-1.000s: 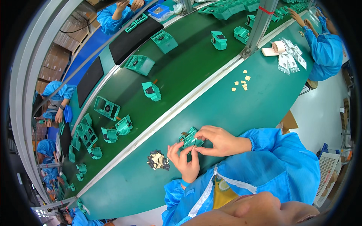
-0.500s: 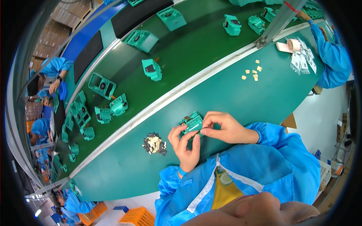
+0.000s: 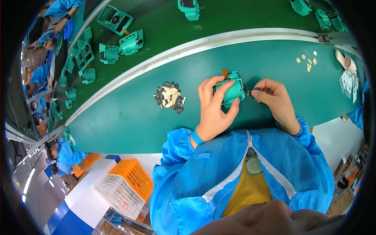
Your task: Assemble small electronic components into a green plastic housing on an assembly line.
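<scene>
A green plastic housing (image 3: 236, 91) rests on the green tabletop, with an orange-brown strip (image 3: 225, 72) sticking out at its far edge. My left hand (image 3: 213, 107) is wrapped round the housing's left side, fingers over the far part and thumb at the near edge. Just right of the housing, apart from it, my right hand (image 3: 278, 100) pinches a small dark part (image 3: 256, 89) between thumb and fingertip. Small copper-coloured bits show beside that part, too small to make out. To the left lies a loose pile of small black and cream pieces (image 3: 170, 96).
Beyond a pale metal rail (image 3: 196, 41), more green housings (image 3: 131, 42) lie on a dark green belt. Several cream scraps (image 3: 309, 62) are scattered at the right, near clear bags (image 3: 347, 84) and a roll (image 3: 349, 64). Orange and white crates (image 3: 131, 178) stand on the floor at the left.
My right hand has drawn away from the housing to the right, a small dark part now showing in its pinch. My left hand stays on the housing. The whole view has turned and shifted.
</scene>
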A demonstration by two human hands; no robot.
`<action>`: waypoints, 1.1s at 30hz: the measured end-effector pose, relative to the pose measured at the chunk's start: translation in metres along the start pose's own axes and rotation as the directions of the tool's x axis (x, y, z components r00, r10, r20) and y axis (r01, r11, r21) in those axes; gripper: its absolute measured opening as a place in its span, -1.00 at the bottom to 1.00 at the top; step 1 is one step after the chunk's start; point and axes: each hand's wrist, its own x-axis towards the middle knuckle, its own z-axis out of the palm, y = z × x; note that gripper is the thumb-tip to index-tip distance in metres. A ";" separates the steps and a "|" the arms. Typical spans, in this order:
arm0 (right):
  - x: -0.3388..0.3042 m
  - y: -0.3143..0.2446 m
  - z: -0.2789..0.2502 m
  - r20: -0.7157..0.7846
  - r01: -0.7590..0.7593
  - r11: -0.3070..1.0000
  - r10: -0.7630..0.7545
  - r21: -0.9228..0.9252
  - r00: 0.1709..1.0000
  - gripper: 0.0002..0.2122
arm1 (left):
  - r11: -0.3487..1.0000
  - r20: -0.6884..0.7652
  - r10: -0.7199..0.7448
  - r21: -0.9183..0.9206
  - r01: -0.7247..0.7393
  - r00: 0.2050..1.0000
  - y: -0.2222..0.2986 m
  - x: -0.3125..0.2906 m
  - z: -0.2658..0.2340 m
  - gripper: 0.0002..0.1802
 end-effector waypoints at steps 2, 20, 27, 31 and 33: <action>0.001 0.001 0.002 0.018 -0.060 0.992 0.062 -0.115 0.998 -0.95 | 1.000 0.023 -0.005 -0.015 0.005 1.000 -0.001 -0.001 0.000 -0.46; 0.014 0.012 0.001 0.117 -0.011 0.999 0.017 -0.052 0.993 -0.93 | 0.999 0.058 -0.050 -0.007 0.051 0.997 -0.002 0.001 0.009 -0.31; 0.016 0.009 0.002 0.120 0.007 0.997 0.003 -0.078 0.993 -0.93 | 0.997 0.061 -0.070 -0.015 0.071 0.996 -0.001 0.003 0.012 -0.34; 0.018 0.011 0.002 0.133 0.011 0.999 -0.006 -0.041 0.991 -0.93 | 0.997 0.061 -0.077 -0.020 0.079 0.995 -0.002 0.003 0.012 -0.36; 0.019 0.012 0.001 0.131 0.015 0.999 -0.010 -0.037 0.991 -0.93 | 0.997 0.061 -0.077 -0.018 0.079 0.995 -0.002 0.003 0.013 -0.36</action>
